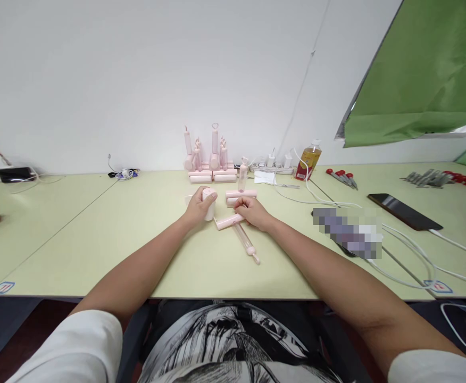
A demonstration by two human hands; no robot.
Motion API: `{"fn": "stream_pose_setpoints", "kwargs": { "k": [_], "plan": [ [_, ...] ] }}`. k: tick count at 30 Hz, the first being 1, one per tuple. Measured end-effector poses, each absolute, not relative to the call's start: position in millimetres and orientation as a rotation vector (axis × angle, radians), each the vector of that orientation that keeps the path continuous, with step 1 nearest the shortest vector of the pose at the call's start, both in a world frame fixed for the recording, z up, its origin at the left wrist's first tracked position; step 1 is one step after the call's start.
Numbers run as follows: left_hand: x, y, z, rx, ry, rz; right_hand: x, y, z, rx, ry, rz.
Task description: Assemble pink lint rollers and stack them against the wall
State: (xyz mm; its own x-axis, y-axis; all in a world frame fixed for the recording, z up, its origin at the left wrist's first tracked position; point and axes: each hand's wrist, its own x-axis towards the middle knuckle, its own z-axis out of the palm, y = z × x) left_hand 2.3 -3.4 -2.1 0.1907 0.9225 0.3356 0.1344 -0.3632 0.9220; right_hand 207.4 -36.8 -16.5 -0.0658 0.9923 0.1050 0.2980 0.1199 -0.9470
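Observation:
My left hand (198, 207) is wrapped round a pale pink cylinder (209, 202) that stands on the light green table (109, 239). My right hand (252, 211) rests closed on a pink bar (228, 221) with a clear tube (246, 242) sticking out toward me, lying flat on the table. Just behind my hands lie two more pink bars (241, 194), one with an upright tube (243, 174). Farther back stands a cluster of assembled pink pieces (211, 159) on stacked bars.
A power strip with chargers (273, 164) and a bottle of yellow liquid (308, 159) stand at the back. Red-handled screwdrivers (342, 177), a black phone (404, 211) with white cables (404, 250), and a blurred item (347, 232) lie to the right. A green sheet (424, 74) hangs upper right.

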Motion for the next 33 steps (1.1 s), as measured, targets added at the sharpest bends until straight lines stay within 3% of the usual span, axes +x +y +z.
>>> {"fn": "stream_pose_setpoints", "kwargs": {
  "k": [6, 15, 33],
  "plan": [
    [-2.3, -10.9, 1.5, 2.030, 1.102, 1.319, 217.7, -38.0, -15.8, -1.465, -1.730, 0.639],
    [-7.8, -11.2, 5.7, 1.629, 1.031, 1.360, 213.4, -54.5, 0.6, -1.622, -1.927, 0.458],
    [-9.2, -13.5, 11.8, 1.289, 0.891, 1.193, 211.8, -55.6, -4.3, -1.133, -1.693, 0.837]
  ]
}}
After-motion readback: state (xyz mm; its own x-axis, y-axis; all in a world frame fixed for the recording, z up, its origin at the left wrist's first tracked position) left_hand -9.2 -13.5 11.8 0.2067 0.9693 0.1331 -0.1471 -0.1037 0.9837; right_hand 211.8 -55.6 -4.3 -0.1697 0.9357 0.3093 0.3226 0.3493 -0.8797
